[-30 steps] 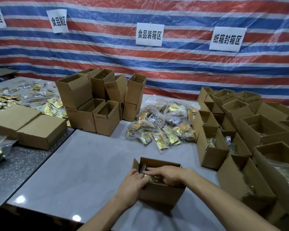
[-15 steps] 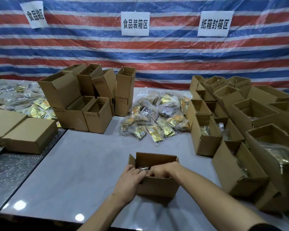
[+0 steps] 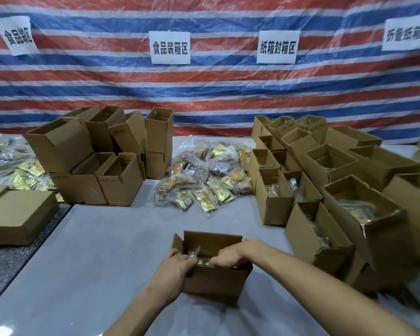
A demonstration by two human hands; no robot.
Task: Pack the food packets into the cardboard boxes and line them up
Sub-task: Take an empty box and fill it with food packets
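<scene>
- Grey counter; striped tarp hangs behind.
- Open box near the front, opening up, long axis left-right.
- Left grip curls over its rim; right grip curls round a packet inside.

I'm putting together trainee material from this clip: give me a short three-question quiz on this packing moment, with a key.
1. True or false: the left hand and the right hand both reach into the open box.
2. Where do the loose packets lie? A. on the table, beyond the open box; B. on the floor; C. on a chair.
3. Which boxes already hold packets: the left stack or the right rows?
Key: 1 true; 2 A; 3 the right rows.
</scene>
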